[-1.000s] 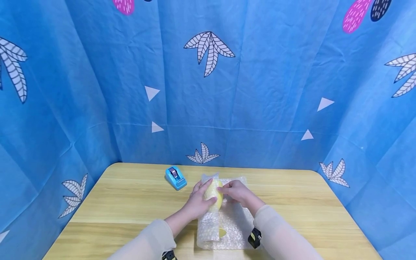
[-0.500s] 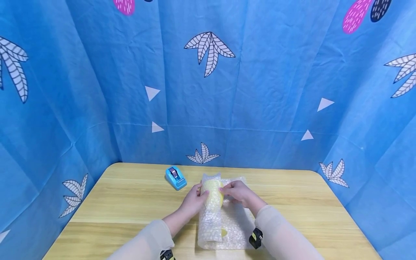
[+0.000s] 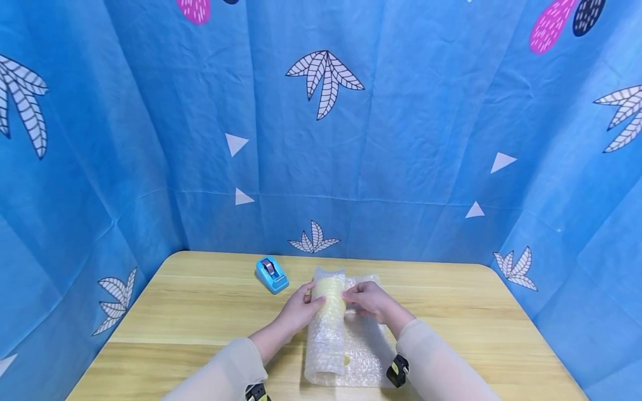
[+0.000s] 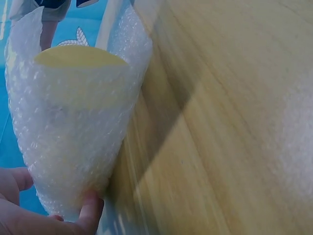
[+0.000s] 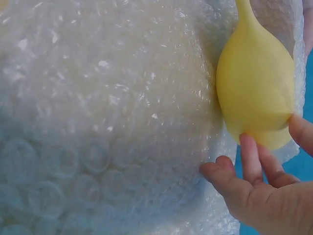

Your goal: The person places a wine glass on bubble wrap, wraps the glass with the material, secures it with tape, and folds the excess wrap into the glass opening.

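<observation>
A yellow goblet lies on its side, partly rolled in a sheet of bubble wrap on the table. Its bowl points to the far side, and its round foot shows at the near end of the roll. My left hand grips the wrapped bowl from the left, thumb on top and fingers round the side. From the right, my right hand holds the bowl by its rim, thumb on one side and fingertips on the other. In the head view the wrap covers most of the goblet.
A blue tape dispenser stands at the back of the wooden table, left of the roll. The unrolled part of the wrap lies flat to the right. A blue patterned curtain hangs round the back and sides.
The roll has turned a little to the right, and the wrap now covers more of the goblet. My left hand has drawn back from the top of the bowl to its left side.
</observation>
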The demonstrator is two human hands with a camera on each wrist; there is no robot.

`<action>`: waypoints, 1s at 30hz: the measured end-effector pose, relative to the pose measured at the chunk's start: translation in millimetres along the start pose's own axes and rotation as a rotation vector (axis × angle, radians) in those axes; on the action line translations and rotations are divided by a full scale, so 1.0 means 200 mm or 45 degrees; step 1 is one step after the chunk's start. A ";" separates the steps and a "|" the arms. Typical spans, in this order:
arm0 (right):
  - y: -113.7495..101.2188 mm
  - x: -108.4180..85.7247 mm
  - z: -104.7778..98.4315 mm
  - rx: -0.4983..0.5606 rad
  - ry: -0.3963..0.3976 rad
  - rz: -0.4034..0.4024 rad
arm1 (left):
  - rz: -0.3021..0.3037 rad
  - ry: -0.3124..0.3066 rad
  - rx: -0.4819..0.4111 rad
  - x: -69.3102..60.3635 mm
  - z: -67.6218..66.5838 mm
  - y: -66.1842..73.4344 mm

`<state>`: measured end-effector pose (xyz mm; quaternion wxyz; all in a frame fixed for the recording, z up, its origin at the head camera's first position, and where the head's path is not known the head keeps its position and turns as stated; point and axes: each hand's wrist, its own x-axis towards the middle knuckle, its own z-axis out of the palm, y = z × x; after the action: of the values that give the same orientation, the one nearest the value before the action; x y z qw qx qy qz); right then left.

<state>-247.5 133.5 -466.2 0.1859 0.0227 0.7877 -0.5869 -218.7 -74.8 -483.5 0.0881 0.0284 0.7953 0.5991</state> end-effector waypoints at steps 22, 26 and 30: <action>0.02 -0.01 -0.06 -0.027 -0.112 -0.005 | 0.227 -0.064 0.143 -0.01 -0.02 0.00; 0.02 0.00 -0.05 -0.049 -0.018 0.001 | 0.253 -0.070 0.119 0.00 -0.02 -0.01; 0.03 0.01 -0.06 -0.033 0.077 0.003 | 0.286 -0.077 0.115 0.01 -0.02 -0.01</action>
<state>-250.1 145.6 -470.1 0.1631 0.0389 0.8005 -0.5755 -220.7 -78.5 -484.9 0.0431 0.1395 0.8102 0.5677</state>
